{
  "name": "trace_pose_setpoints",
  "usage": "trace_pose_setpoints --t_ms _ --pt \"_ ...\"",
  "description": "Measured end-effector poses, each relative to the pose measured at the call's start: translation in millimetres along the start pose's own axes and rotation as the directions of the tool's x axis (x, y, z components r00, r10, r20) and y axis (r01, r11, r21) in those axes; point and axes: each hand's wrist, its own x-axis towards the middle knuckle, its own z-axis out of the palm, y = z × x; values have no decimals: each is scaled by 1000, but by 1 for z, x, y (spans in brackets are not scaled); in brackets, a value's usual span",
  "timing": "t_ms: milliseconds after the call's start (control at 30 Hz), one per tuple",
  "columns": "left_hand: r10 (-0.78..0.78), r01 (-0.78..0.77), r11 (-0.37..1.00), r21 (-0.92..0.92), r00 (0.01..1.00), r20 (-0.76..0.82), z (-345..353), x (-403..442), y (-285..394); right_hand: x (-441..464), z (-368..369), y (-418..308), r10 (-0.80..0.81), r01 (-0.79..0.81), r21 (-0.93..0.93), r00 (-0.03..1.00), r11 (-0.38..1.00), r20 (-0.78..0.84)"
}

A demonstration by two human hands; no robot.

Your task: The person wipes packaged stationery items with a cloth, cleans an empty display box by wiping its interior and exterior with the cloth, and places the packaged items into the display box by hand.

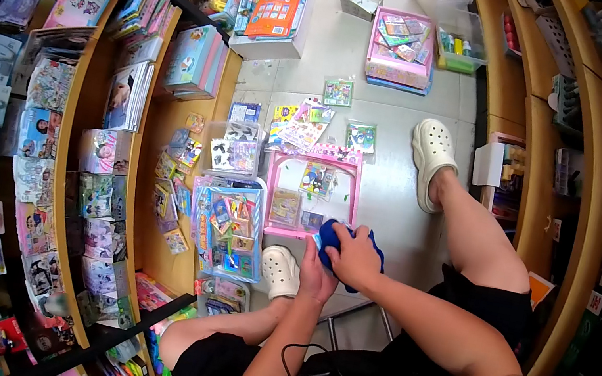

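Observation:
A dark blue cloth (374, 260) is bunched under my right hand (355, 256), whose fingers are curled over it. My left hand (316, 274) is just left of it, with its fingertips against a small light-coloured item partly hidden beside the cloth. Both hands are above the lower right corner of a pink-framed tray (355, 190). Inside the tray lie small packets, among them a colourful one (318, 180) and a tan one (284, 208). Left of the tray is a blue-edged box (255, 252) holding several small packs.
Shelves of stationery (107, 154) line the left side and wooden shelves (554, 192) the right. Loose packets (338, 91) lie on the tiled floor. Further off are a white box (285, 50) and a pink box (398, 72). White clogs (431, 151) are on my feet.

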Motion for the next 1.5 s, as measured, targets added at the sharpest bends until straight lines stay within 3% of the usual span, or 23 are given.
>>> trace_pose_setpoints --t_ms 33,67,133,167,233,300,333,400,500,633,700,800,833,900,967,1033,1100,1167,1233,1333,1367,1433,1500 --pt "-2 4 1000 -23 998 58 8 -3 0 2 -1 1 12 -12 4 999 1000 -44" --pt "47 -41 994 100 997 -56 10 -7 -1 8 -3 2 59 -57 23 995 998 -86" --pt "59 -41 980 197 994 -86 5 -19 8 15 -9 3 134 -123 87 981 989 -141" --pt "67 -40 968 248 993 -101 3 -23 15 19 -13 3 202 -192 115 975 975 -91" --pt "151 -113 953 280 982 -118 13 -29 28 41 22 37 118 -108 280 993 954 -18" --pt "225 -176 936 304 965 -134 23 -36 33 35 20 28 73 -292 719 945 631 320" --pt "306 -224 848 479 947 -98 12 -28 29 29 15 18 -3 -394 811 899 432 438" --pt "386 -251 702 666 920 -61 -13 -15 24 20 10 1 -104 -490 828 841 271 532" --pt "450 -240 693 679 881 -148 6 -18 21 13 8 -10 -105 -423 840 870 339 481" --pt "492 -294 741 603 850 -189 5 -15 33 7 21 -14 -210 -124 731 914 671 348" --pt "391 -147 835 530 837 -383 -35 -4 45 -3 28 -14 -274 -76 682 879 727 390" --pt "357 -5 792 610 815 -457 -71 3 76 -19 24 -19 -384 37 546 750 837 539" --pt "286 73 759 647 856 -432 -136 20 94 -24 22 -22 -412 92 491 685 867 600" --pt "308 -129 939 320 734 -605 -108 11 104 -36 21 -27 -404 169 381 576 909 711" --pt "257 -208 966 152 739 -623 -130 15 141 -42 22 -29 -367 237 284 496 929 787" --pt "272 -286 954 95 684 -677 -146 18 185 -43 25 -26 -323 288 205 459 935 828" --pt "273 -326 945 22 750 -602 -179 16 239 -40 31 -20 -287 322 137 482 937 828" --pt "348 -398 915 61 706 -617 -196 12 292 -37 28 -21 -252 321 88 517 943 818" --pt "553 -651 748 133 499 -667 -172 5 313 -34 19 -26 -214 291 57 544 955 812" --pt "433 -455 856 247 368 -823 -181 1 320 -31 20 -26 -231 270 83 579 959 782" --pt "626 -357 774 523 309 -716 -190 11 311 -31 21 -26 -231 258 93 584 962 778" --pt "890 -105 399 911 284 -357 -210 46 265 -32 21 -27 -226 232 104 596 967 770" --pt "887 -64 -153 986 431 165 -193 74 204 -33 13 -33 -171 177 80 589 981 790"
